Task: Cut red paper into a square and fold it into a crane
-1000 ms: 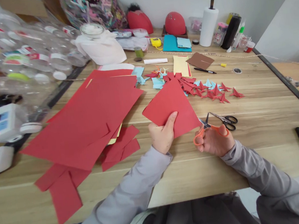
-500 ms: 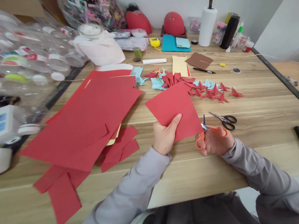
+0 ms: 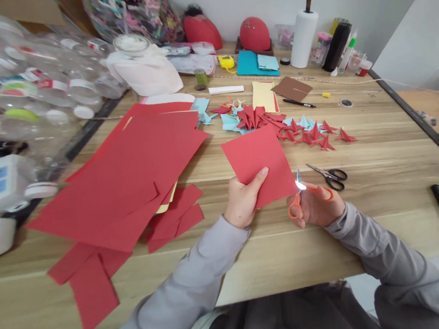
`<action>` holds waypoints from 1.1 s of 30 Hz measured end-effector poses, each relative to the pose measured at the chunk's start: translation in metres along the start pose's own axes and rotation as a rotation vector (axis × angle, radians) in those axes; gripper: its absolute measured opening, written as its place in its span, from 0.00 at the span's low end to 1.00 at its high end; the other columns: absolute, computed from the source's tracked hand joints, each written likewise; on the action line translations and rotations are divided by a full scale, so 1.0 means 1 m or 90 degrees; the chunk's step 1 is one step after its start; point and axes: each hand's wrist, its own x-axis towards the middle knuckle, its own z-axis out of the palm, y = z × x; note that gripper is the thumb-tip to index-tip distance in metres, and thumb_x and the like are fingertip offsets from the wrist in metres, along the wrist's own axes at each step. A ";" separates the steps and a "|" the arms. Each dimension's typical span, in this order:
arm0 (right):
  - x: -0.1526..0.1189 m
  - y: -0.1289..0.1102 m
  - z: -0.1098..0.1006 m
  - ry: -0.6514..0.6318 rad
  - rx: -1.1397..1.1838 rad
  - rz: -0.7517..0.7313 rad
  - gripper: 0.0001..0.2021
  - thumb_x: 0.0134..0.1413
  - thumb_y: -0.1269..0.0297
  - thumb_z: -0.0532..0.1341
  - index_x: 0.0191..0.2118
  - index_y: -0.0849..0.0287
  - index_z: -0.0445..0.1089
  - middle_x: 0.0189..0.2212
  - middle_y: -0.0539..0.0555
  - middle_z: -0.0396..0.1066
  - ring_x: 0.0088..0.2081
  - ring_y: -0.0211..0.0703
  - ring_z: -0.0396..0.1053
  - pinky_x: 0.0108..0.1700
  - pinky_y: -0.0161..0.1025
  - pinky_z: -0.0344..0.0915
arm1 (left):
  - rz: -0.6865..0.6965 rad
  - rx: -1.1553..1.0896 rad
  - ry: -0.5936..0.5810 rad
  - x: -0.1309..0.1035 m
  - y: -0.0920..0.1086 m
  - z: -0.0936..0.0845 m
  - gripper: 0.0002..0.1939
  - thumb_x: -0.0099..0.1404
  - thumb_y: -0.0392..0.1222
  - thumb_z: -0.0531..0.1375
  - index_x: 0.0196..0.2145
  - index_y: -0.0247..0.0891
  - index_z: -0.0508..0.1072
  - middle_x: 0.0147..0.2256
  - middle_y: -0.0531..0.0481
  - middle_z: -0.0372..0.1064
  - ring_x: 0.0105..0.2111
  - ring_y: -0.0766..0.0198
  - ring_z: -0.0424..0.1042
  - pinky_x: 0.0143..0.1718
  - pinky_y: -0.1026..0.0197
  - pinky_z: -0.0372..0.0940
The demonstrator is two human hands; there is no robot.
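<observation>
A wooden table (image 3: 374, 135) fills the view, seen from above. A large stack of red paper sheets (image 3: 128, 172) spreads across its left half, with red offcuts (image 3: 95, 283) near the front-left edge. Clear plastic bottles (image 3: 36, 88) crowd the back-left corner; their labels are too blurred to read. Small folded red and blue paper shapes (image 3: 301, 131) lie near the middle.

By the front edge, the left hand (image 3: 244, 203) pinches a red paper square (image 3: 261, 163) by its lower corner, thumb on top. The right hand (image 3: 317, 207) grips orange-handled scissors (image 3: 301, 195), blades closed beside the square's right edge. To cut well, I judge the paper should stay taut. 1 pair of black scissors (image 3: 330, 175) lies just beyond.
</observation>
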 end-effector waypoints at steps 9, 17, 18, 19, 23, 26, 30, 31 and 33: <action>-0.003 -0.001 -0.002 0.051 -0.024 -0.005 0.32 0.48 0.46 0.61 0.57 0.50 0.54 0.27 0.51 0.72 0.26 0.40 0.68 0.24 0.35 0.62 | 0.012 -0.012 0.040 0.000 0.004 -0.001 0.20 0.43 0.42 0.71 0.35 0.33 0.76 0.36 0.45 0.77 0.36 0.57 0.75 0.40 0.56 0.70; -0.006 -0.003 -0.005 -0.008 -0.060 0.021 0.32 0.49 0.49 0.62 0.58 0.54 0.55 0.27 0.53 0.73 0.27 0.41 0.69 0.26 0.35 0.62 | -0.125 -0.132 -0.071 0.001 0.020 -0.005 0.27 0.41 0.37 0.71 0.43 0.37 0.74 0.39 0.46 0.76 0.38 0.56 0.75 0.43 0.54 0.70; -0.006 -0.003 -0.005 -0.011 -0.063 0.025 0.33 0.48 0.49 0.62 0.58 0.54 0.55 0.27 0.52 0.73 0.27 0.40 0.69 0.27 0.35 0.62 | -0.123 -0.135 -0.067 0.001 0.019 -0.005 0.27 0.42 0.39 0.71 0.43 0.37 0.74 0.39 0.46 0.76 0.39 0.56 0.75 0.44 0.54 0.69; -0.006 -0.003 -0.005 -0.013 -0.063 0.028 0.32 0.48 0.49 0.63 0.57 0.54 0.56 0.28 0.52 0.73 0.27 0.40 0.70 0.27 0.35 0.62 | -0.116 -0.139 -0.060 0.002 0.017 -0.004 0.26 0.43 0.40 0.71 0.43 0.37 0.74 0.40 0.45 0.76 0.40 0.55 0.75 0.44 0.53 0.69; -0.004 -0.001 -0.004 -0.008 -0.035 0.026 0.22 0.49 0.48 0.61 0.45 0.58 0.65 0.27 0.53 0.72 0.27 0.40 0.70 0.27 0.35 0.62 | -0.049 -0.113 -0.002 0.002 0.006 -0.001 0.24 0.44 0.43 0.70 0.41 0.36 0.74 0.43 0.43 0.75 0.43 0.56 0.74 0.45 0.55 0.69; -0.003 0.001 -0.004 -0.010 0.004 0.044 0.24 0.47 0.44 0.61 0.37 0.64 0.66 0.26 0.54 0.71 0.26 0.39 0.69 0.27 0.35 0.61 | 0.007 -0.040 0.046 0.002 0.001 0.000 0.23 0.45 0.45 0.70 0.39 0.34 0.75 0.42 0.43 0.75 0.42 0.56 0.74 0.43 0.56 0.69; -0.002 0.006 -0.005 -0.013 0.059 0.072 0.28 0.43 0.41 0.63 0.37 0.66 0.66 0.26 0.54 0.70 0.27 0.40 0.69 0.28 0.35 0.60 | 0.115 0.104 0.085 0.000 0.000 -0.001 0.18 0.48 0.47 0.68 0.35 0.34 0.75 0.39 0.44 0.76 0.41 0.56 0.74 0.43 0.57 0.69; -0.002 0.007 -0.005 -0.015 0.066 0.075 0.28 0.43 0.41 0.63 0.37 0.66 0.66 0.27 0.54 0.70 0.27 0.40 0.69 0.28 0.35 0.60 | 0.142 0.142 0.093 0.000 0.001 -0.002 0.17 0.49 0.47 0.67 0.34 0.34 0.76 0.38 0.44 0.76 0.41 0.56 0.74 0.44 0.57 0.69; -0.002 0.008 -0.005 -0.016 0.075 0.070 0.28 0.43 0.41 0.63 0.38 0.65 0.66 0.27 0.54 0.70 0.27 0.40 0.69 0.28 0.35 0.61 | 0.187 0.198 0.115 -0.001 0.001 -0.002 0.15 0.49 0.46 0.67 0.34 0.34 0.76 0.37 0.45 0.76 0.40 0.56 0.74 0.45 0.57 0.69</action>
